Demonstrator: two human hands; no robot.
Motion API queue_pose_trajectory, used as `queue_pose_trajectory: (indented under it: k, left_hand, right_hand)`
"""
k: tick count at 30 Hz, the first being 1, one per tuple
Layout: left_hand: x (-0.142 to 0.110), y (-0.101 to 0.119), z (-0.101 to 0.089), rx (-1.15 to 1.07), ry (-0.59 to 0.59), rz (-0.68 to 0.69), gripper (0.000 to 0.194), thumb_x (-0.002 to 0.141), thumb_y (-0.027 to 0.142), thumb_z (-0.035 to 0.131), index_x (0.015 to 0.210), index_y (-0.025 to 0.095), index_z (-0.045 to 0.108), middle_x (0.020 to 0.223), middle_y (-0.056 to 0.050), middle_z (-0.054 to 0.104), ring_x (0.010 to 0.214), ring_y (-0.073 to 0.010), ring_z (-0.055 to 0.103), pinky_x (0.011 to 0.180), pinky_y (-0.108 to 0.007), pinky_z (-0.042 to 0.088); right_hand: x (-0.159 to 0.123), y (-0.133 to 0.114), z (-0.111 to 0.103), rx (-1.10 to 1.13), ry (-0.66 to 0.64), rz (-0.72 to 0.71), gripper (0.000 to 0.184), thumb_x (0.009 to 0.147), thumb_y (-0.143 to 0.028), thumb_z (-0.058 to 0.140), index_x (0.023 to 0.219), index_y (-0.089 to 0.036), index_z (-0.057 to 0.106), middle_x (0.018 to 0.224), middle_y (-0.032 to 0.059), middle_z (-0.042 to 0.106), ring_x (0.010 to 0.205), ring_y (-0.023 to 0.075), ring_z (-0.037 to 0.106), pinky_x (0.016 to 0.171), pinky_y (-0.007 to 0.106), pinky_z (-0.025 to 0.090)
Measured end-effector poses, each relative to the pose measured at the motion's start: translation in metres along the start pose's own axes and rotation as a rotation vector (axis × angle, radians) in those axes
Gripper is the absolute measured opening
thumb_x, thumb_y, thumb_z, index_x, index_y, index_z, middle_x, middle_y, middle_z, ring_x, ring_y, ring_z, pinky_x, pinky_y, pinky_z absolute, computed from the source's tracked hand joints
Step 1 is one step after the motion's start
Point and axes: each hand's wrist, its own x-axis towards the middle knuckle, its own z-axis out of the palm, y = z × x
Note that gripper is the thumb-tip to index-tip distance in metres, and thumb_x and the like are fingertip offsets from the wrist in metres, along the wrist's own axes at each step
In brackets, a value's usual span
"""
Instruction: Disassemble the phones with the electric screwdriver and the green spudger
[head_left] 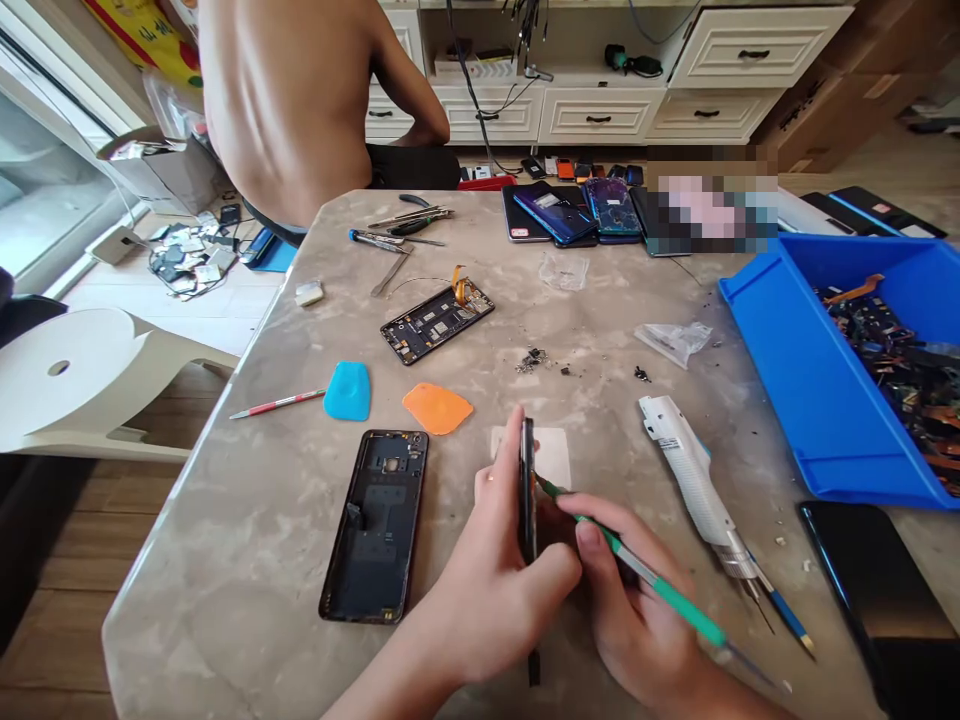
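My left hand (499,590) is closed around a phone body (528,490), held on edge so that only its thin dark side shows. In my right hand (637,600) I pinch a slim green-handled tool (679,605); its tip meets the right face of the phone, and the exact contact is hidden. A white square sheet (553,455) lies behind the phone. To the left rests a dark phone back cover (375,525), inner side up. Beyond it are an orange pry piece (439,408), a blue pry piece (347,391) and an opened phone (438,318) with bare circuitry.
A blue bin (772,370) of phone parts stands at the right. Near it lie a white electric screwdriver (694,480) and a black phone (885,600). Small screws (534,358) are scattered mid-table. Several phones line the far edge. A person (292,100) sits beyond the table.
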Motion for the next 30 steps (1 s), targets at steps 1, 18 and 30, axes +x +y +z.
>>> queue_pose_trajectory:
  k: [1,18,30]
  left_hand:
    - [0.002,0.001,0.001,-0.047,-0.008,0.007,0.106,0.083,0.001,0.062,0.171,0.028,0.009,0.137,-0.015,0.066,0.118,-0.0290,0.072,0.088,-0.041,0.069]
    - [0.004,-0.011,0.001,-0.842,-0.053,-0.243,0.123,0.072,0.017,0.071,0.168,0.035,-0.004,0.097,0.001,0.044,0.074,-0.0119,0.048,0.063,-0.025,0.047]
    - [0.003,-0.012,0.002,-0.936,-0.035,-0.298,0.117,0.068,0.016,0.066,0.167,0.037,0.007,0.107,-0.002,0.041,0.072,-0.0093,0.044,0.060,-0.025,0.040]
  right_hand:
    - [0.001,-0.001,0.000,-0.001,-0.006,-0.005,0.023,0.105,-0.024,0.059,0.122,-0.033,0.072,0.109,-0.0006,0.081,0.095,0.0171,0.080,0.084,0.023,0.066]
    - [0.019,-0.042,-0.025,-0.032,-0.103,-0.091,0.019,0.095,-0.017,0.071,0.105,-0.032,0.078,0.101,-0.0059,0.084,0.087,0.0131,0.082,0.079,0.012,0.065]
    - [0.015,-0.051,-0.014,-0.022,-0.010,0.002,0.016,0.093,-0.022,0.075,0.098,-0.036,0.081,0.090,-0.0122,0.083,0.072,0.0055,0.078,0.070,0.004,0.058]
